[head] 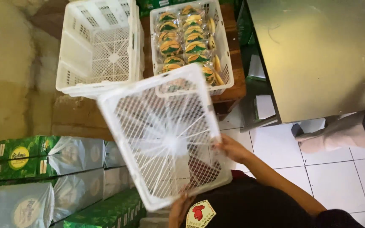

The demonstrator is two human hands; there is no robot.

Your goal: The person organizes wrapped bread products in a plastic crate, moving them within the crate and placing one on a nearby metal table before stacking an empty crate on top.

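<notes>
- Both of our hands hold a white plastic crate (pixel 163 135) tilted up before us, so we look through its mesh bottom.
- Our right hand (pixel 229 147) grips the crate's right edge, fingers curled over the rim.
- Our left hand (pixel 178 211) clasps the lower edge, close to our chest.
- Beyond the crate, on a wooden surface (pixel 237 84), stand two more white crates: an empty crate (pixel 100 46) on the left, and a filled crate (pixel 222 55) holding wrapped round pastries (pixel 191 38).
- Green boxes (pixel 43 177) wrapped in clear plastic are stacked at lower left.
- Another person's foot (pixel 330 137) rests on the white tiled floor (pixel 339 181) at right.
</notes>
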